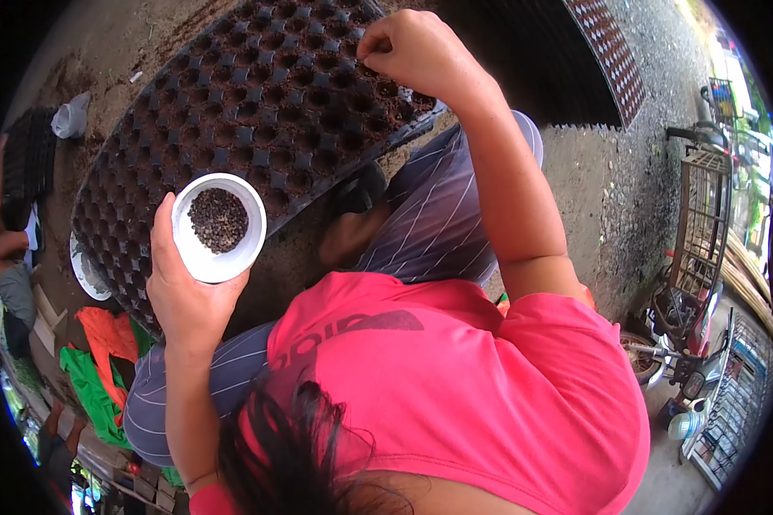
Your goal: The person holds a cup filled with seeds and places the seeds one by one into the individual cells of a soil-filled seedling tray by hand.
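My left hand [189, 305] is wrapped round a white plastic cup [204, 264], tilted so its inside faces me. Small dark seeds [218, 221] lie at the bottom of the cup. Below and beyond it stretches a black seedling tray [245, 133], its many cells filled with brown soil that has a hollow in each. Over the tray's far right end, my right hand [421, 56] has thumb and fingers pinched together close to the cells. Whatever may be between those fingertips is too small or hidden to make out.
More stacked black trays [567, 69] stand at the upper right. A motorbike [683, 343] is parked on the right. Orange cloth [107, 343] and green cloth [90, 395] lie at left, near a white bag [70, 117]. Other people are partly visible at the left edge.
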`<control>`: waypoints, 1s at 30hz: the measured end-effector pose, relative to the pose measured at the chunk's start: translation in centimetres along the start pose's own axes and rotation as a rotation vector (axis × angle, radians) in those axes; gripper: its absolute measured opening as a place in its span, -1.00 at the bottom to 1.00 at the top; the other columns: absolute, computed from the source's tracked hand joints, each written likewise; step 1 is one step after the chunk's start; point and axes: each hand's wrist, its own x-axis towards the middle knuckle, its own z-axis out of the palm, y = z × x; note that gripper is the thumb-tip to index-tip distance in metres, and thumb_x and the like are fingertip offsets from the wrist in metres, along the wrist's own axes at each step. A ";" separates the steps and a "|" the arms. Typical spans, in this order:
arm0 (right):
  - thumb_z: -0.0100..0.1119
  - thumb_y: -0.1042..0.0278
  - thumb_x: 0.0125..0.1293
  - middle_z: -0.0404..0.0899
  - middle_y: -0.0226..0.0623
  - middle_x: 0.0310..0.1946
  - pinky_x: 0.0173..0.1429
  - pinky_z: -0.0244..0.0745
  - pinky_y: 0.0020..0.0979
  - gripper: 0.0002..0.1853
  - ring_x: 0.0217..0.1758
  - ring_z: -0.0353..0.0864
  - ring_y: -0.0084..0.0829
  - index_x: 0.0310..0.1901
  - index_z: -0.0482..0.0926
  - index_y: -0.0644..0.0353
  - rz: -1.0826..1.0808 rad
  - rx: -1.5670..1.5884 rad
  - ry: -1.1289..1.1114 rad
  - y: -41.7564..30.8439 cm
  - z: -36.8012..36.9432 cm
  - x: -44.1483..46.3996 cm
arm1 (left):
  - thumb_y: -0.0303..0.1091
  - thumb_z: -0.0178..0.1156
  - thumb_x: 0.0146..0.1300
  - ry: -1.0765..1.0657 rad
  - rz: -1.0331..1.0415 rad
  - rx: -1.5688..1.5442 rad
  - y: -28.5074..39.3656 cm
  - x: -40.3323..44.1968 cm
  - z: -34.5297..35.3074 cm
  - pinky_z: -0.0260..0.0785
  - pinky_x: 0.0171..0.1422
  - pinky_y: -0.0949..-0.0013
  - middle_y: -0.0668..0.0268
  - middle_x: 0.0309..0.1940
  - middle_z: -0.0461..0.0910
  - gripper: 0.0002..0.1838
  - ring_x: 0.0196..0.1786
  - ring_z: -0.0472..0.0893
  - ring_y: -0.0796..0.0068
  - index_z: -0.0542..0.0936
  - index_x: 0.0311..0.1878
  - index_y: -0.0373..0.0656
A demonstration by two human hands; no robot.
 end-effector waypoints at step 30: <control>0.37 0.41 0.04 0.77 -0.19 -0.43 -0.24 0.63 -0.39 -0.77 -0.44 0.75 -0.38 -0.23 0.82 0.21 0.148 0.121 -0.150 -1.0 -1.2 -2.5 | -0.41 0.64 -0.11 0.048 0.127 0.024 -0.2 -0.4 0.0 0.57 0.30 0.05 -0.02 0.33 0.55 0.11 0.28 0.65 -0.07 0.25 0.55 -0.13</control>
